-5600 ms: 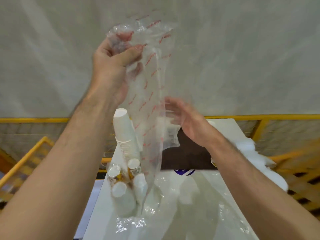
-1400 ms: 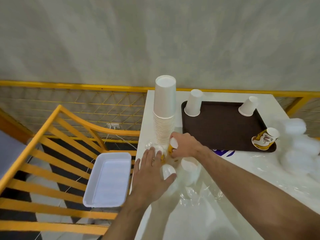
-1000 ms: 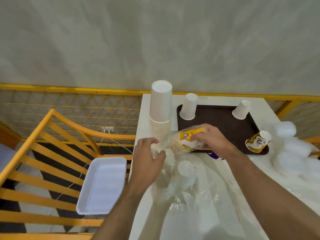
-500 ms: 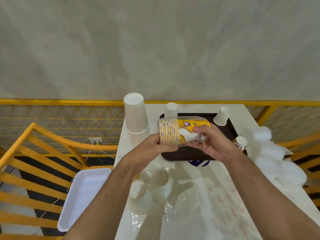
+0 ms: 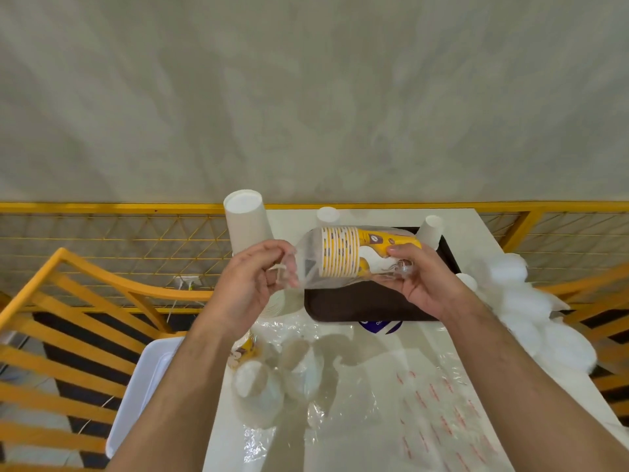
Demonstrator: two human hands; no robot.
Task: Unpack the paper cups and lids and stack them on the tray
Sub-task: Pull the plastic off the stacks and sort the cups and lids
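Right hand (image 5: 420, 284) grips the wrapped sleeve of yellow cups (image 5: 360, 255) sideways above the brown tray (image 5: 367, 306) — left hand (image 5: 253, 281) pinches the wrap's loose end (image 5: 289, 277).

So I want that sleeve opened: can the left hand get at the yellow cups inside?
Probably not yet. The left hand only pinches the clear wrap, which covers the yellow cups' rims; the right hand holds them.
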